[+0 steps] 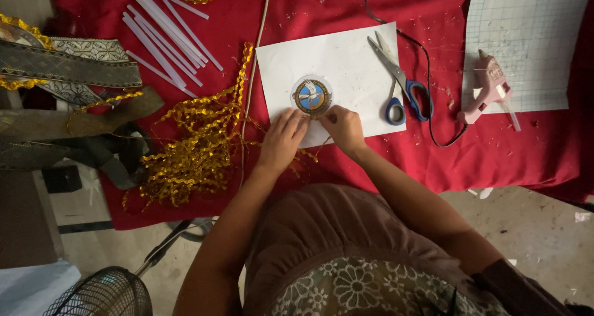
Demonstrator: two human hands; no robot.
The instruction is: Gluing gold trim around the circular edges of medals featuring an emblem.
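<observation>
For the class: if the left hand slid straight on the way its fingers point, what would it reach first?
The left hand points up and slightly right across the white paper, so it would probably meet the round badge first, lying just past the fingertips.

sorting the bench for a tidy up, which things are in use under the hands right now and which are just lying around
In use:
left hand and right hand at the lower edge of the round badge
white sheet under the badge
gold trim beside the left hand

Lying about:
scissors
pink glue gun
glue sticks
woven ribbon bands
fan
</observation>
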